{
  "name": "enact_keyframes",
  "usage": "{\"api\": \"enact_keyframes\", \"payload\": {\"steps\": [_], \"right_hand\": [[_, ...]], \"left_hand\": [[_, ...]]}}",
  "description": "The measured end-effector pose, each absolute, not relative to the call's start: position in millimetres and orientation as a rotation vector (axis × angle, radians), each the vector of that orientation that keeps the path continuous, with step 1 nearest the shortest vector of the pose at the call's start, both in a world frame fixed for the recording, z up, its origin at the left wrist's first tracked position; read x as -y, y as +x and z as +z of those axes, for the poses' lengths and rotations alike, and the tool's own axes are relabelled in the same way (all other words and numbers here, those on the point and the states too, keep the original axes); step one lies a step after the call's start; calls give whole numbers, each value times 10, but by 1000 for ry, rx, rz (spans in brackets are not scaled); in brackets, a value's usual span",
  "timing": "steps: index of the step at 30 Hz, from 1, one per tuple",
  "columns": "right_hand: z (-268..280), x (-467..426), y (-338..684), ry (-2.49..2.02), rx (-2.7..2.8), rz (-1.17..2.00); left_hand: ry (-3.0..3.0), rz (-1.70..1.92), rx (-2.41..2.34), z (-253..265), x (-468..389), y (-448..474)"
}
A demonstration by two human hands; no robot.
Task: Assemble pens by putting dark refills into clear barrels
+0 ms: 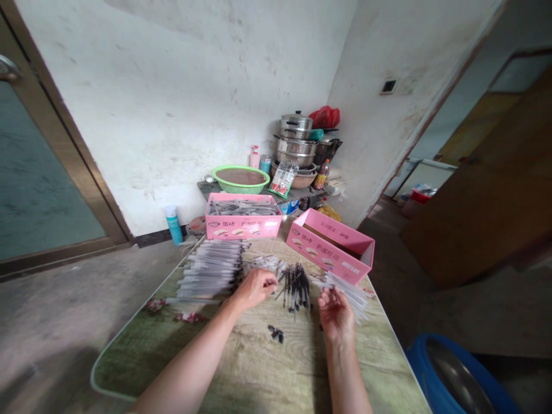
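My left hand (pixel 257 286) is closed in a pinch above the table's middle; whatever its fingertips hold is too small to make out. Just behind it lie small whitish pieces (pixel 266 263). To its left is a wide row of frosted pen barrels (pixel 211 267) with dark ends. My right hand (pixel 336 313) is turned palm up, fingers curled in, at the near end of a pile of clear thin tubes (pixel 351 296); I cannot make out what it grips. Between the hands lies a bunch of black pen-like sticks (pixel 295 286). Several small black caps (pixel 276 333) are scattered nearer me.
A pink box (pixel 244 226) full of grey pens and a second pink box (pixel 328 244), its inside partly visible, stand along the table's (pixel 276 379) far edge. Behind are a green basin (pixel 241 187) and stacked pots (pixel 296 149). A blue tub (pixel 420 359) is at lower right.
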State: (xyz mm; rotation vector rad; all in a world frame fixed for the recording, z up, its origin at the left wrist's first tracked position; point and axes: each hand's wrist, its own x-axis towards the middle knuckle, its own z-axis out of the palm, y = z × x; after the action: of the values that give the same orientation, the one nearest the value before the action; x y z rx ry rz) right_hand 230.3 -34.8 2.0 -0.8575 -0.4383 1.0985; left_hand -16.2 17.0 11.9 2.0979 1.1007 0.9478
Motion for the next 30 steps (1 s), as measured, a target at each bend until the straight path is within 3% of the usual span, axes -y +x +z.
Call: {"api": "enact_keyframes", "payload": {"steps": [9,22,30], "right_hand": [[55,365,2207,-794,282,1212],[122,404,2024,-837,516,1207],[151,413,1900,-834,606,1186]], "left_hand": [[2235,785,-1026,94,-132,-155],[1202,1017,-754,192,-139,-74],[1126,968,-691,195,-93,-40]]}}
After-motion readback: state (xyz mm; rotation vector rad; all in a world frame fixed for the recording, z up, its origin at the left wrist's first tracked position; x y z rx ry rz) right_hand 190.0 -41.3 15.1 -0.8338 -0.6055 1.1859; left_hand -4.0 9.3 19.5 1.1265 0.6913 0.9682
